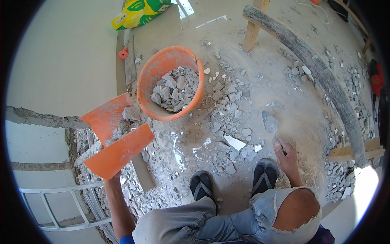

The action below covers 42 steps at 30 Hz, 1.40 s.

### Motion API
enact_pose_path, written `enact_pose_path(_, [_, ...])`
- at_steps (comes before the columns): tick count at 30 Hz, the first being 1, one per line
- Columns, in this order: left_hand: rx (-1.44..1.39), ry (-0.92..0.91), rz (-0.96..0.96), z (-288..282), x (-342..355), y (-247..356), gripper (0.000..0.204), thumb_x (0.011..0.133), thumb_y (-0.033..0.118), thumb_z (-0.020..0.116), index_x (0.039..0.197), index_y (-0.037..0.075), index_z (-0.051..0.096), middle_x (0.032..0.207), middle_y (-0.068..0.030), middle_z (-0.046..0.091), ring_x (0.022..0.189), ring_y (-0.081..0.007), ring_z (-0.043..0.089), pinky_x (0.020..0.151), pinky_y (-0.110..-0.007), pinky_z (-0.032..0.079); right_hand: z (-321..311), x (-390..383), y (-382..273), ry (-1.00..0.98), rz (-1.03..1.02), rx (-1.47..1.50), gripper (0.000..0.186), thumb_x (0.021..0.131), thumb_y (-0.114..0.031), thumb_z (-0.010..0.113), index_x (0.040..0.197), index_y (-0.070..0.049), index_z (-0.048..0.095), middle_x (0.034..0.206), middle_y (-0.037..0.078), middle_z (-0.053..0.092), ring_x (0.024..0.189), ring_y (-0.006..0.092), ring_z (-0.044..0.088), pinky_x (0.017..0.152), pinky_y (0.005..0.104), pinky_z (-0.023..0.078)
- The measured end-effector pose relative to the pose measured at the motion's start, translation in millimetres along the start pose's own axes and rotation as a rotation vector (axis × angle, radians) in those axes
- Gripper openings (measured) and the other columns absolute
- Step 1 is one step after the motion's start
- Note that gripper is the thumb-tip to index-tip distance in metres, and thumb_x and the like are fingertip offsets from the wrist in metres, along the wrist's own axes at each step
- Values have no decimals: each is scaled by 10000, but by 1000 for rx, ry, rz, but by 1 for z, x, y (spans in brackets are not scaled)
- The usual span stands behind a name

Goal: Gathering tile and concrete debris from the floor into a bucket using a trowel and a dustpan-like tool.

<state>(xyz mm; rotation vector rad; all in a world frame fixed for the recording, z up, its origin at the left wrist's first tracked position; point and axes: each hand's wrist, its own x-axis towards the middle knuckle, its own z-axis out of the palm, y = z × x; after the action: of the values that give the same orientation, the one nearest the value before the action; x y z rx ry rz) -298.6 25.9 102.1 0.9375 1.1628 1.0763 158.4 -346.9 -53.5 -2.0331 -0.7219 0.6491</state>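
My left hand [117, 176] grips an orange plastic scoop [120, 150], which looks like a cut piece of bucket. Lumps of grey rubble [131, 114] lie inside it, and most of my fingers are hidden under its near wall. An orange bucket [147, 77] stands just beyond and to the right, partly filled with broken grey chunks [174, 89]. My right hand [287, 157] is low over the floor right of my feet, closed round the handle of a trowel. The trowel's grey, dusty blade [269, 122] points away from me, flat near the floor.
Loose rubble and white tile shards [235, 142] litter the dusty floor. A rough wooden pole [313, 61] curves along the right, by timber supports [254, 28]. At left are a metal ladder [77, 203] and a broken wall edge [44, 118]. A yellow-green bag [142, 12] lies at the back.
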Motion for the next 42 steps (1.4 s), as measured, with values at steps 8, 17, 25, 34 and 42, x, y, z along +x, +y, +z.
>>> enact_pose_path(8, [450, -171, 401, 107, 103, 42, 314, 1020, 63, 509, 1314, -32, 565, 1164, -138, 674, 960, -170, 677, 814, -316, 567, -3, -8, -18, -15, 5, -59, 396, 901, -192, 688, 1267, -43, 652, 949, 182, 653, 872, 318, 646, 819, 394, 501])
enact_pose_path(17, [470, 4, 396, 18, 28, 44, 290, 1034, 118, 544, 1297, -3, 566, 1134, -106, 679, 915, -152, 672, 817, -304, 561, -16, 85, -13, -104, 8, -230, 489, 917, -300, 663, 1269, 35, 614, 1131, 252, 651, 1072, 402, 626, 963, 440, 474])
enact_pose_path(25, [179, 128, -28, -108, -58, -165, 233, 1000, 40, 558, 1227, -3, 589, 1104, -71, 664, 963, -156, 637, 896, -320, 511, 20, 257, -49, -214, -40, -479, 512, 938, -421, 633, 1148, 44, 672, 1102, 282, 683, 1051, 422, 658, 928, 474, 510])
enact_pose_path(34, [483, 59, 2, 54, -24, -250, 187, 968, -3, 570, 1151, -18, 604, 1051, -77, 675, 894, -124, 607, 833, -276, 487, 59, 256, -84, -495, -361, -778, 561, 894, -520, 660, 942, 35, 731, 979, 285, 701, 969, 426, 683, 859, 506, 532])
enact_pose_path(42, [415, -37, 90, 96, -8, -256, 189, 971, 3, 574, 1155, -32, 598, 1052, -80, 678, 920, -112, 609, 816, -272, 488, 91, 123, -100, -757, -318, -613, 521, 935, -498, 602, 967, 12, 709, 988, 259, 696, 978, 428, 667, 864, 514, 524])
